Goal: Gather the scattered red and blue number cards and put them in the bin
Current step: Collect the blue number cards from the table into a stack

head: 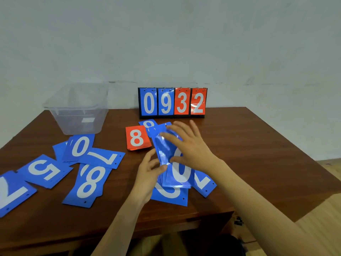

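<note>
On the table (239,135), one blue stack (181,173) — left fingers (154,163) pinching it, right fingers (171,136) spread flat — beside one red card (136,138).

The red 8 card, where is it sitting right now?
In the head view, the red 8 card lies flat on the table, just in front of the scoreboard and immediately left of the blue card stack.

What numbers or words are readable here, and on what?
"0932": scoreboard.
"8": red card.
"0", "7", "5", "8", "7": scattered blue cards, left.
"0": held blue stack.
"7", partly covered: right card.
"8", partly covered: rear card.
Bottom card: digit covered.
Bin sticker: blurred.
</note>
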Available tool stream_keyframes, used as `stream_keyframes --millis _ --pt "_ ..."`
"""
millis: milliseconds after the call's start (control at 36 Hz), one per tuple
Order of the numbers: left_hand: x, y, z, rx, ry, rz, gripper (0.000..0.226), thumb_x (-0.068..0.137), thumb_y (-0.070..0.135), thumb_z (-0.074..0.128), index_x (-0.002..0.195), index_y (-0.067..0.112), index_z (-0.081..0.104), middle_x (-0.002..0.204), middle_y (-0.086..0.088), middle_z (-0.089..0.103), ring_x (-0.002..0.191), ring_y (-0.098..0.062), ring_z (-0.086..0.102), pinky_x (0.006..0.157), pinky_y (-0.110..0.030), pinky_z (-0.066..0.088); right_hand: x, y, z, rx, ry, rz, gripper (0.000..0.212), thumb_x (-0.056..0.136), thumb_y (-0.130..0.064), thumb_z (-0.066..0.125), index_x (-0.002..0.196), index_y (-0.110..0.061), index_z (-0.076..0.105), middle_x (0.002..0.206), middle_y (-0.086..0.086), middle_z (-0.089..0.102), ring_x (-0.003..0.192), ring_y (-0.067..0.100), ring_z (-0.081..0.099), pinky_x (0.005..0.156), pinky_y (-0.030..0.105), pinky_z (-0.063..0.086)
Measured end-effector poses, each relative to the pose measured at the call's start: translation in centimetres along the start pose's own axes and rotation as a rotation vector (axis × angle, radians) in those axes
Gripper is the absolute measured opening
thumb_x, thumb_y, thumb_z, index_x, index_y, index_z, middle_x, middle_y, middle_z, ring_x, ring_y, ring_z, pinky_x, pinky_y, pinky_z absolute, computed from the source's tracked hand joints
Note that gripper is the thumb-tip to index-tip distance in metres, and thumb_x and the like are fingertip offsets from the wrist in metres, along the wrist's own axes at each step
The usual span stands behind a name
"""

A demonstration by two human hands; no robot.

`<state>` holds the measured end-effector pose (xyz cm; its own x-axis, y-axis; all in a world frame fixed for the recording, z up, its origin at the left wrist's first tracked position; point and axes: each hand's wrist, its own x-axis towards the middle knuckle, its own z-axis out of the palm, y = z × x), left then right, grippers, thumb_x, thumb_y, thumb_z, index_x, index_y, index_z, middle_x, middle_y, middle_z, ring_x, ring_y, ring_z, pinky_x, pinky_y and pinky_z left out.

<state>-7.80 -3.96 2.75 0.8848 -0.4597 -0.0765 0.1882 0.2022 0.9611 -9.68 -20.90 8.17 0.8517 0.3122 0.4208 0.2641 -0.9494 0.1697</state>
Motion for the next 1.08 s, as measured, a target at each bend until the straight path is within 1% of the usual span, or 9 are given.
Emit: stream_keyframes --millis 83,139,222,417,556,667,833,944,1083 --pt "-0.1 -0.1 -0.2 -0.071 0.002 -0.024 0.054 0.086 -0.002 0.061 0.127 0.030 0.050 0.111 -0.004 0.070 0.102 -0.024 0.067 0.087 -0.048 0.054 -0.5 0.0 0.0 0.117 0.023 0.281 0.113 0.063 -0.064 0.073 0.149 -0.031 0.008 0.155 0.005 0.020 0.145 0.025 0.007 0.114 0.058 0.011" --pt "-0.1 -0.2 -0.2 -0.066 0.009 -0.023 0.054 0.085 -0.001 0.062 0.126 0.031 0.049 0.113 -0.004 0.069 0.103 -0.025 0.067 0.088 -0.050 0.053 -0.7 0.0 0.1 0.229 -0.070 0.380 0.114 0.067 -0.064 0.070 0.150 -0.031 0.000 0.157 0.002 0.011 0.145 0.023 0.010 0.116 0.050 0.018" --pt "-0.1 -0.4 0.0 -0.037 0.007 -0.016 0.055 0.084 -0.002 0.063 0.127 0.029 0.048 0.113 -0.006 0.068 0.102 -0.025 0.067 0.088 -0.050 0.054 -1.0 -0.1 0.3 0.341 -0.129 0.409 0.108 0.071 -0.059 0.071 0.151 -0.027 0.005 0.155 -0.001 0.016 0.138 0.022 0.027 0.104 0.038 0.039" --pt "0.2 -0.9 0.3 0.032 0.101 0.005 0.052 0.083 -0.002 0.065 0.123 0.028 0.050 0.104 0.000 0.070 0.094 -0.020 0.069 0.075 -0.038 0.058 -1.0 0.2 1.2 0.425 -0.174 0.462 0.101 0.074 -0.057 0.070 0.150 -0.024 0.013 0.153 -0.003 0.022 0.136 0.019 0.030 0.101 0.036 0.042" --pt "0.7 -1.0 -0.7 0.064 0.227 0.001 0.048 0.084 0.002 0.066 0.123 0.026 0.049 0.104 0.000 0.068 0.096 -0.017 0.068 0.065 -0.035 0.060 -1.7 2.7 3.4 0.450 -0.242 0.656 0.073 0.089 -0.040 0.061 0.147 -0.018 0.023 0.149 0.003 0.033 0.133 0.023 0.036 0.098 0.037 0.043" --pt "0.9 -0.9 -1.8 0.077 0.290 0.007 0.048 0.085 0.004 0.065 0.123 0.028 0.047 0.103 0.000 0.068 0.096 -0.017 0.068 0.071 -0.041 0.060 -2.5 5.0 5.9 0.337 -0.410 0.784 0.058 0.092 -0.036 0.058 0.138 -0.010 0.035 0.138 0.010 0.043 0.125 0.029 0.041 0.098 0.037 0.042" --pt "1.3 -1.1 -2.2 0.087 0.323 -0.008 0.050 0.085 0.005 0.065 0.124 0.028 0.046 0.107 -0.001 0.067 0.098 -0.018 0.067 0.074 -0.043 0.059 -1.3 5.6 7.9 0.308 -0.556 0.848 0.078 0.084 -0.061 0.054 0.138 -0.006 0.037 0.138 0.011 0.044 0.126 0.030 0.039 0.102 0.038 0.039" --pt "1.6 -1.3 -2.2 0.122 0.329 -0.017 0.049 0.085 0.006 0.066 0.124 0.028 0.046 0.107 -0.001 0.067 0.100 -0.019 0.067 0.074 -0.045 0.059 -0.1 5.2 8.7 0.324 -0.520 0.943 0.086 0.079 -0.062 0.060 0.138 -0.005 0.035 0.138 0.012 0.040 0.128 0.029 0.037 0.100 0.040 0.041" --pt "1.7 -1.4 -2.3 0.127 0.326 -0.016 0.050 0.085 0.005 0.065 0.124 0.028 0.045 0.105 0.001 0.067 0.097 -0.017 0.067 0.065 -0.036 0.060 1.4 5.7 8.9 0.336 -0.559 1.124 0.096 0.066 -0.063 0.074 0.135 -0.007 0.038 0.137 0.014 0.039 0.128 0.031 0.036 0.102 0.043 0.038"
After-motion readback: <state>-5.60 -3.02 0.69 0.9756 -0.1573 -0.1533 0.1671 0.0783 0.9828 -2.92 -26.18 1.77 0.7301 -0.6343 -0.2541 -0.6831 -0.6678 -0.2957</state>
